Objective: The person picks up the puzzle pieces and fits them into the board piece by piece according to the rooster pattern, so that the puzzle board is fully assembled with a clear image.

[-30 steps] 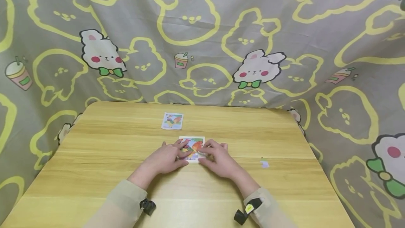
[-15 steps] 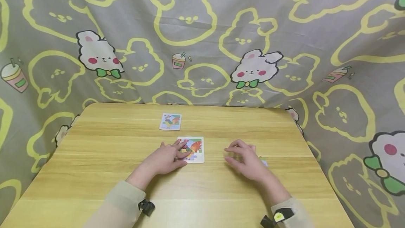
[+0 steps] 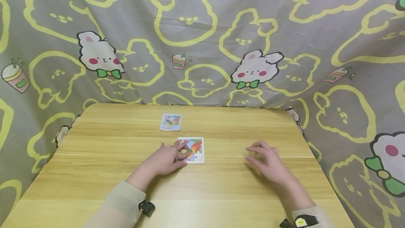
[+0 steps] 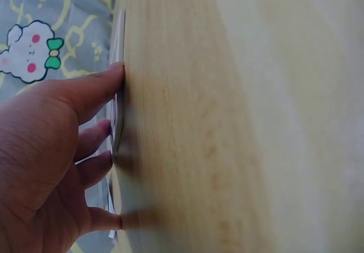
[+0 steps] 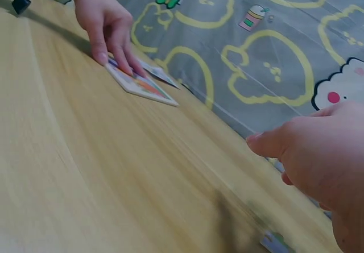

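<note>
A small jigsaw puzzle (image 3: 197, 145) with a colorful bird picture and a white border lies flat on the table. White bare patches show at its lower right. My left hand (image 3: 169, 157) rests on its left part, fingers spread over the picture and thumb at the near edge. Off to the right, my right hand (image 3: 269, 163) hovers above the table with fingers loosely bent and nothing visible between them. Below it, in the right wrist view, lies a loose lilac and green puzzle piece (image 5: 276, 241), apart from the fingers; the hand hides it in the head view.
A printed reference card (image 3: 171, 121) with the same bird lies behind the puzzle, slightly left. The wooden table (image 3: 126, 129) ends at a patterned curtain (image 3: 202, 52) at the back and sides.
My right hand has left the puzzle's right side and moved right, over the loose piece. My left hand has stayed on the puzzle.
</note>
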### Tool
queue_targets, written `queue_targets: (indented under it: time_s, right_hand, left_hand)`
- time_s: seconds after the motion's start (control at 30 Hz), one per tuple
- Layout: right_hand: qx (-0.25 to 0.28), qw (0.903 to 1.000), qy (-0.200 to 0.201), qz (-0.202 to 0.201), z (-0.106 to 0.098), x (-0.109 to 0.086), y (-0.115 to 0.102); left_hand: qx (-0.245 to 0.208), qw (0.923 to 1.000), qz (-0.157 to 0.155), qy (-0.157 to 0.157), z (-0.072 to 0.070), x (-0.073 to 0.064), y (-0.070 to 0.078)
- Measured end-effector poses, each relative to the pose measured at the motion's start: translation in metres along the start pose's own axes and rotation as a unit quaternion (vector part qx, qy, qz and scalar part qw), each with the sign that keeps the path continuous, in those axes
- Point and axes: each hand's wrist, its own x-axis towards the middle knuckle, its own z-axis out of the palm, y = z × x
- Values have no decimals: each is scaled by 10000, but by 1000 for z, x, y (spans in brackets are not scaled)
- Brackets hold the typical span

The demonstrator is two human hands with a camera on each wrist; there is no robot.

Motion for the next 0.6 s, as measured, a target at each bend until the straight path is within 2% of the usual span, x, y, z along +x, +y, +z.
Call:
queue_targets:
  time_s: [0.27, 0.6]
  right_hand:
    - [-84, 9997, -139, 174, -12, -11, 12]
    - [-270, 9961, -422, 732, -22, -24, 23]
  left_hand:
    - [19, 10000, -2, 23, 1, 0, 0]
    - [-13, 10000, -5, 8, 0, -1, 1]
